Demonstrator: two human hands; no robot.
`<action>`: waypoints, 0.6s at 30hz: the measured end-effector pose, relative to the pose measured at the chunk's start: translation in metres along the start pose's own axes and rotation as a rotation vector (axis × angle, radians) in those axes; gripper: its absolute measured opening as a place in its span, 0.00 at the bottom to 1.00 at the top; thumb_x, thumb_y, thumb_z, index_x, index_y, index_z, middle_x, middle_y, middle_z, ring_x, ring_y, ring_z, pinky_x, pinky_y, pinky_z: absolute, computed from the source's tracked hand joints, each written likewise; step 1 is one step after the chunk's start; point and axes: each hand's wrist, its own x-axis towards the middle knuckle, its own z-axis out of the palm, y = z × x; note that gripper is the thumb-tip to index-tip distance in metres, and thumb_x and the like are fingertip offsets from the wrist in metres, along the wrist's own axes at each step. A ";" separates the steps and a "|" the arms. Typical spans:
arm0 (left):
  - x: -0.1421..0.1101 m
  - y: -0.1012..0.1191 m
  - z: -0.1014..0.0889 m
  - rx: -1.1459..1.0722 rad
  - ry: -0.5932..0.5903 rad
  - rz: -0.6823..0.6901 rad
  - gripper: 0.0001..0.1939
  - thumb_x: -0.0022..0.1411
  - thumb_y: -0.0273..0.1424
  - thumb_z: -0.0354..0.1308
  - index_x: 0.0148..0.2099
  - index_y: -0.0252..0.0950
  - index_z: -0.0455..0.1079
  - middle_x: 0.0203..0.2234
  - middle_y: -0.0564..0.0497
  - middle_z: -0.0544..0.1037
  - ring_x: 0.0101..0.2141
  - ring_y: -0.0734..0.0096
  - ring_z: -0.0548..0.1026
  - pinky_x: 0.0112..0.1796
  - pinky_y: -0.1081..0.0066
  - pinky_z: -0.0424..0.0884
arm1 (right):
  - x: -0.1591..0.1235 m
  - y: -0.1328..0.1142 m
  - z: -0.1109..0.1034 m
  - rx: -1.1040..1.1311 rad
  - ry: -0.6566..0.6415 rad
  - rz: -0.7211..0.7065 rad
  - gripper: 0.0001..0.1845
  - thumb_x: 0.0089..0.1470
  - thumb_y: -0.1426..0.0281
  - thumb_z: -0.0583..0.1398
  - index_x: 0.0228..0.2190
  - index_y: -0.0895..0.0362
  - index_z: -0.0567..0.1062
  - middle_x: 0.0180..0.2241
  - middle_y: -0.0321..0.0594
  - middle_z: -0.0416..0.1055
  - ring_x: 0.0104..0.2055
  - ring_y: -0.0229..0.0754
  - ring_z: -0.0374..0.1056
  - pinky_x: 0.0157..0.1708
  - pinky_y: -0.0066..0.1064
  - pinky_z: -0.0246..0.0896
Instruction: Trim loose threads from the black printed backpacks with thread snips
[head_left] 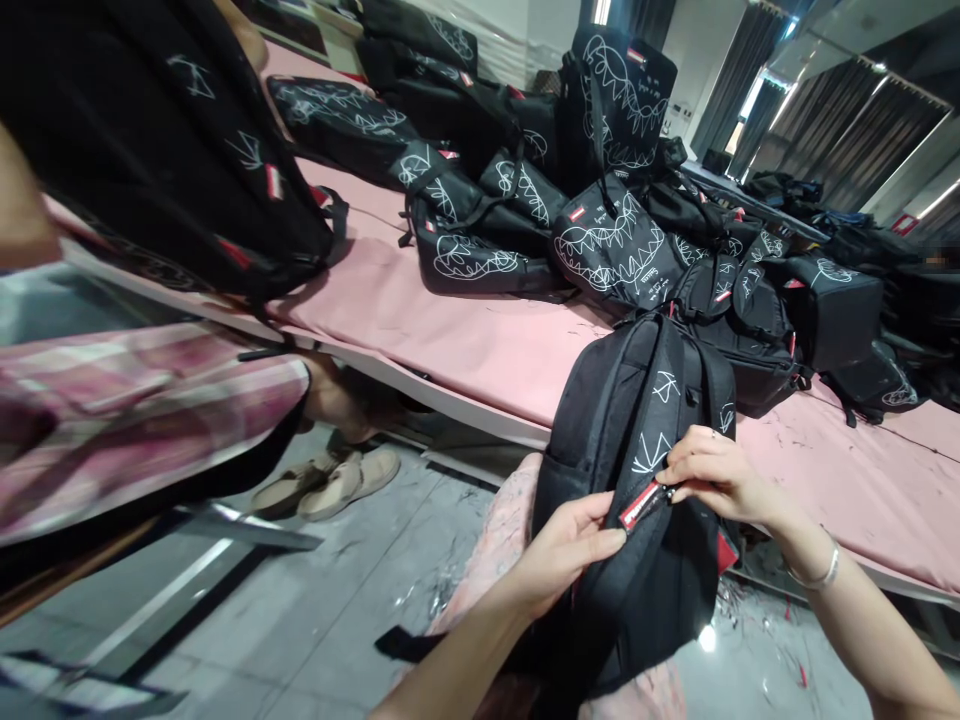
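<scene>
1. At the far left, another person in pink plaid clothing [150,400] sits beside a large black bag [165,150] with white scribbles and red tags.
2. Beige shoes [349,485] stand on the grey floor [360,590] near that person's foot.
3. Black bags with white scrawled drawings [480,255] lie heaped along the pink-covered desk [420,345].
4. The left hand [574,545] has its grip pinched on a shoulder strap [649,430], at the lower end of a red-and-white label [639,506].
5. The black backpack [577,420] rests on pink patterned cloth [499,510] before the desk, straps facing up.
6. The right hand [709,475] has its grip closed on the strap at the label's upper end; a bracelet [829,570] circles the wrist.
7. Farther right, more bags [840,310] crowd the desk, with dark curtains [855,130] behind.
</scene>
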 end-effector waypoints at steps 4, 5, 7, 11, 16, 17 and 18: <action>-0.001 0.001 0.002 -0.004 -0.030 0.015 0.22 0.49 0.32 0.62 0.48 0.34 0.70 0.41 0.47 0.75 0.44 0.58 0.70 0.48 0.61 0.61 | 0.002 -0.006 0.001 -0.021 -0.023 0.008 0.09 0.56 0.69 0.57 0.38 0.58 0.73 0.32 0.42 0.69 0.35 0.38 0.63 0.36 0.32 0.59; -0.001 0.001 0.002 -0.007 -0.036 0.012 0.22 0.49 0.32 0.62 0.48 0.34 0.70 0.41 0.46 0.75 0.45 0.58 0.69 0.47 0.62 0.62 | 0.003 -0.007 0.000 -0.026 -0.029 0.011 0.09 0.56 0.69 0.57 0.38 0.58 0.73 0.32 0.42 0.69 0.35 0.38 0.63 0.36 0.32 0.59; -0.001 0.002 0.003 0.000 -0.038 0.010 0.23 0.49 0.31 0.62 0.49 0.33 0.69 0.43 0.46 0.74 0.46 0.58 0.69 0.47 0.64 0.62 | 0.003 -0.009 0.000 -0.040 -0.038 0.020 0.09 0.56 0.69 0.56 0.38 0.58 0.73 0.32 0.42 0.69 0.35 0.38 0.63 0.36 0.31 0.60; 0.000 0.003 0.004 0.029 -0.032 0.040 0.22 0.50 0.29 0.61 0.50 0.33 0.69 0.44 0.45 0.74 0.47 0.58 0.68 0.49 0.63 0.61 | 0.002 -0.015 0.002 -0.084 -0.024 0.035 0.08 0.56 0.71 0.56 0.37 0.59 0.73 0.32 0.42 0.69 0.34 0.38 0.63 0.34 0.31 0.60; 0.000 0.004 0.004 0.010 -0.020 0.058 0.23 0.50 0.29 0.61 0.51 0.33 0.68 0.46 0.44 0.73 0.50 0.56 0.67 0.51 0.62 0.60 | -0.013 -0.026 0.018 -0.132 0.195 0.107 0.08 0.54 0.73 0.58 0.38 0.57 0.71 0.31 0.40 0.69 0.34 0.39 0.64 0.34 0.34 0.61; 0.000 0.004 0.005 0.005 -0.018 0.057 0.23 0.50 0.29 0.61 0.51 0.33 0.68 0.47 0.44 0.73 0.51 0.55 0.66 0.51 0.61 0.60 | -0.018 -0.028 0.022 -0.136 0.257 0.154 0.09 0.53 0.73 0.58 0.39 0.57 0.71 0.31 0.40 0.69 0.34 0.40 0.65 0.35 0.34 0.61; 0.000 0.004 0.005 0.001 -0.015 0.054 0.24 0.50 0.29 0.61 0.51 0.33 0.68 0.47 0.44 0.73 0.51 0.55 0.66 0.51 0.61 0.60 | -0.023 -0.031 0.025 -0.149 0.308 0.202 0.09 0.53 0.73 0.58 0.39 0.57 0.71 0.31 0.40 0.70 0.35 0.41 0.65 0.35 0.35 0.62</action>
